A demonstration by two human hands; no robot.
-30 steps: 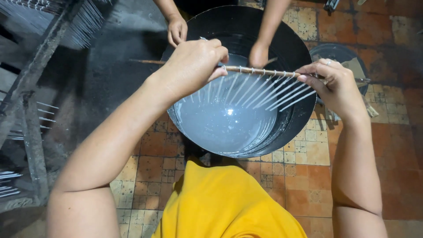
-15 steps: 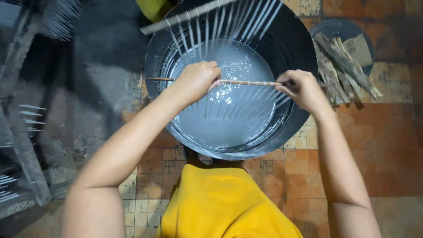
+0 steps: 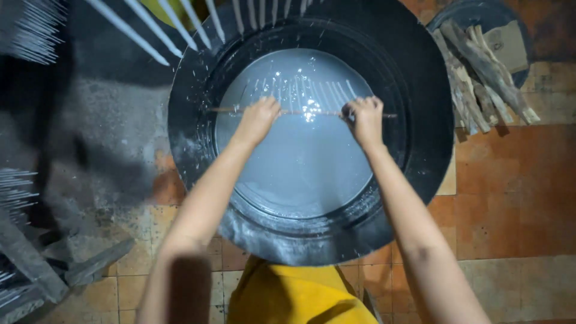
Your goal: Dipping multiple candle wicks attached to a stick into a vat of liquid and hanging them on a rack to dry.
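Note:
A thin wooden stick (image 3: pixel 303 111) lies level over a big black basin (image 3: pixel 420 150) filled with pale grey-white liquid (image 3: pixel 300 162). My left hand (image 3: pixel 258 119) grips the stick near its left end. My right hand (image 3: pixel 363 119) grips it near its right end. Several thin white-coated strands (image 3: pixel 300 90) hang from the stick and dip into the liquid, showing faintly under the surface beyond my hands.
Another row of white-coated strands (image 3: pixel 180 24) hangs over the basin's far rim. A dark pan of split firewood (image 3: pixel 480 72) sits at the upper right. Racks of coated strands (image 3: pixel 30 30) stand on the left over a dusty tiled floor (image 3: pixel 516 198). My yellow garment (image 3: pixel 300 294) shows below.
My hands have lowered the stick from above the basin down to the liquid, so the strands now dip in. The other person's hands at the far rim are gone from view.

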